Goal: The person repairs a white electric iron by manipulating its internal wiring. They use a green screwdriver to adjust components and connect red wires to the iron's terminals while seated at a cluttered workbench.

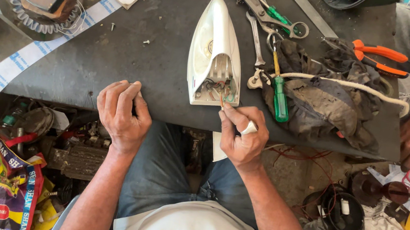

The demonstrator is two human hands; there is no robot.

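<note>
Iron (214,50), white, lies at frame centre, its open rear wiring facing the right hand (242,135), which pinches a thin tool there; a slip could snap wires. Left hand (121,113) rests clenched, empty, on the bench edge (54,85).

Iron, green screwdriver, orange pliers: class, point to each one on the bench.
Iron (215,36): head view, white shell.
Green screwdriver (280,99): head view, handle.
Orange pliers (381,52): head view, upper handle.
</note>
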